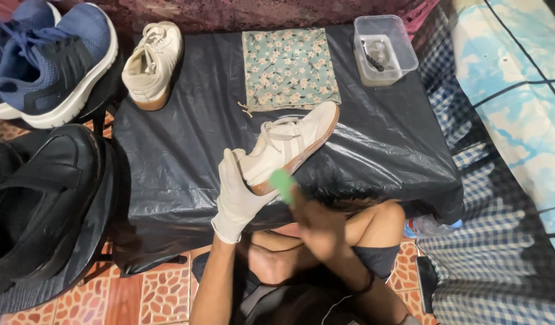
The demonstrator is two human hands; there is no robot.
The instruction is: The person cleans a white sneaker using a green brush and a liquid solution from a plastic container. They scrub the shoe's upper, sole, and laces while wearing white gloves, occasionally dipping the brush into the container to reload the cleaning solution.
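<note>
My left hand point(236, 195), in a white glove, grips the heel end of a white sneaker with a tan sole point(289, 144) and holds it tilted above the black plastic-covered table point(187, 138). My right hand point(316, 225) is bare and blurred by motion. It holds a green brush point(283, 183) against the sneaker's sole edge near the heel. The matching white sneaker point(152, 63) lies on the table's far left corner.
A floral cloth point(289, 67) lies at the table's far middle, with a clear plastic tub point(382, 49) to its right. Blue sneakers point(46, 60) and black shoes point(40, 198) sit on the left. A plastic bottle point(428, 227) lies by my knee on the tiled floor.
</note>
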